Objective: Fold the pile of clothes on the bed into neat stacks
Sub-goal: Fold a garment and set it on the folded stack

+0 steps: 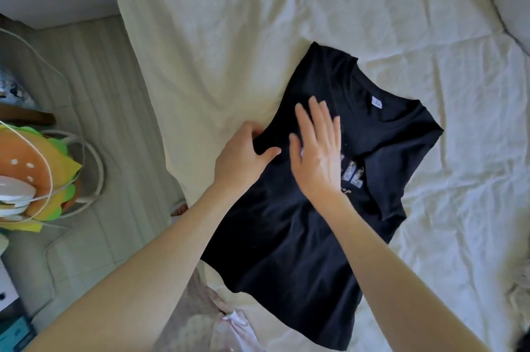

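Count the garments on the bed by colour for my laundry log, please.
Black T-shirt, both hands on it: 1
Pale pink garment, partly out of view at the near edge: 1
Total: 2

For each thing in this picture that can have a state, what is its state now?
Black T-shirt: lying print side up on the bed, partly folded, left side turned in.
Left hand: closed on the shirt's left edge.
Right hand: open, flat on the shirt's chest.
White sheet: spread, wrinkled.
Pink garment: crumpled, unfolded, at the near edge.
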Demonstrator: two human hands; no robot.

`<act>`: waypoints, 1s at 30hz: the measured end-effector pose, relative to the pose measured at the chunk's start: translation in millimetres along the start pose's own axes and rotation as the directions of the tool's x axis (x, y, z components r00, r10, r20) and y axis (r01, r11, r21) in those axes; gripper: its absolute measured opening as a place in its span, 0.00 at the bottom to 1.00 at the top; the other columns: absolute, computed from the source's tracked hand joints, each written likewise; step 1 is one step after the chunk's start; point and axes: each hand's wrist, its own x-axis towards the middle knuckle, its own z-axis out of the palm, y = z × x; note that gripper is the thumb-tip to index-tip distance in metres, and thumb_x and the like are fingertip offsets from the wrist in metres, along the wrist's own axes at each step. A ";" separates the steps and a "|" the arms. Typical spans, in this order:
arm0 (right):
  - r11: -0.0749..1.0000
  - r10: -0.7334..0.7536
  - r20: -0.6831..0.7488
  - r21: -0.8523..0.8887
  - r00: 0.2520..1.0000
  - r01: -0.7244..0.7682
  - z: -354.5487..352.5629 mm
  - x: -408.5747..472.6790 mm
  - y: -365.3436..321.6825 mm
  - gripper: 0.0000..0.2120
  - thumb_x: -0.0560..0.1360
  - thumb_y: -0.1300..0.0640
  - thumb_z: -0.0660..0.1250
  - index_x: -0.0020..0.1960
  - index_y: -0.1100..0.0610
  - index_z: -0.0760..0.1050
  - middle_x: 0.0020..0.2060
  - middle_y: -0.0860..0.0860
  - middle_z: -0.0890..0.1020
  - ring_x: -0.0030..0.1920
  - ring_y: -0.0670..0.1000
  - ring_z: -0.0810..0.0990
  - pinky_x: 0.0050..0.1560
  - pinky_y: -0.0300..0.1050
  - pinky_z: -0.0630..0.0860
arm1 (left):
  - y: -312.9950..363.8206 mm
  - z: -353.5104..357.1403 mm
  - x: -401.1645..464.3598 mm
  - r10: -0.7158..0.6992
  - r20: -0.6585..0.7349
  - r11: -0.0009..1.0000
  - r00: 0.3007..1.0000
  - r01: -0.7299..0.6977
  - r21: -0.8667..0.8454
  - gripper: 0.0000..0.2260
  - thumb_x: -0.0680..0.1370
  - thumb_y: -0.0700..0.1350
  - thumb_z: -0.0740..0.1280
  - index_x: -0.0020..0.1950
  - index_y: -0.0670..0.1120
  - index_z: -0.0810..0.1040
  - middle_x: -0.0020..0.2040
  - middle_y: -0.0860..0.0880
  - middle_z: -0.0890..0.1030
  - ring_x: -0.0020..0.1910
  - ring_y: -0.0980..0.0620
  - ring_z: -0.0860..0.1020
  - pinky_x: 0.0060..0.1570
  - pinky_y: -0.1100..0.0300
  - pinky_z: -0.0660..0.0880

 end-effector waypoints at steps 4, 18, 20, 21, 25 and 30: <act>0.989 0.099 0.221 -0.127 0.970 -0.072 8.0 -21.0 9.5 0.28 0.79 0.52 0.61 0.75 0.55 0.57 0.75 0.58 0.56 0.76 0.59 0.52 0.72 0.64 0.48 | -3.8 10.0 -4.5 0.110 -0.045 0.955 0.993 -0.093 0.283 0.28 0.71 0.59 0.71 0.64 0.47 0.66 0.61 0.53 0.73 0.58 0.52 0.74 0.43 0.58 0.69; 0.936 0.338 0.362 -0.030 0.869 -0.351 1.4 -156.7 -2.3 0.22 0.81 0.56 0.56 0.74 0.57 0.60 0.76 0.56 0.56 0.76 0.56 0.51 0.74 0.54 0.46 | -83.5 -13.8 -79.2 -0.137 0.202 0.980 0.970 0.163 -0.117 0.04 0.78 0.46 0.65 0.45 0.47 0.75 0.39 0.53 0.78 0.39 0.56 0.77 0.39 0.66 0.71; 0.914 0.390 0.305 -0.013 0.869 -0.406 -2.6 -188.1 -6.0 0.21 0.80 0.59 0.60 0.72 0.59 0.65 0.73 0.57 0.62 0.75 0.58 0.57 0.73 0.54 0.50 | -99.2 -13.5 -95.4 -0.187 0.291 0.970 0.938 0.223 -0.096 0.01 0.78 0.45 0.65 0.47 0.50 0.76 0.43 0.53 0.81 0.44 0.56 0.79 0.40 0.66 0.73; 0.901 0.418 0.278 -0.005 0.865 -0.434 -4.8 -202.5 -7.6 0.20 0.79 0.60 0.62 0.70 0.60 0.68 0.72 0.58 0.64 0.74 0.58 0.59 0.73 0.55 0.52 | -107.9 -12.5 -102.2 -0.214 0.315 0.967 0.925 0.247 -0.068 0.01 0.78 0.45 0.65 0.48 0.51 0.76 0.44 0.54 0.81 0.46 0.56 0.79 0.41 0.65 0.73; 0.828 0.558 0.096 0.013 0.825 -0.561 -12.4 -252.2 -4.3 0.17 0.75 0.65 0.67 0.63 0.63 0.75 0.67 0.61 0.71 0.69 0.61 0.68 0.70 0.59 0.59 | -140.1 -11.7 -122.0 -0.295 0.322 0.954 0.900 0.294 0.054 0.06 0.79 0.41 0.63 0.47 0.52 0.75 0.45 0.54 0.80 0.48 0.51 0.79 0.40 0.63 0.72; 0.304 0.928 0.128 0.280 0.350 -0.910 -29.9 -294.0 19.8 0.22 0.78 0.55 0.63 0.69 0.62 0.66 0.65 0.58 0.72 0.65 0.56 0.71 0.63 0.50 0.67 | -159.9 -20.3 -139.5 -0.289 0.228 0.955 0.930 0.266 0.128 0.07 0.81 0.42 0.57 0.52 0.45 0.75 0.49 0.49 0.79 0.54 0.44 0.76 0.45 0.59 0.73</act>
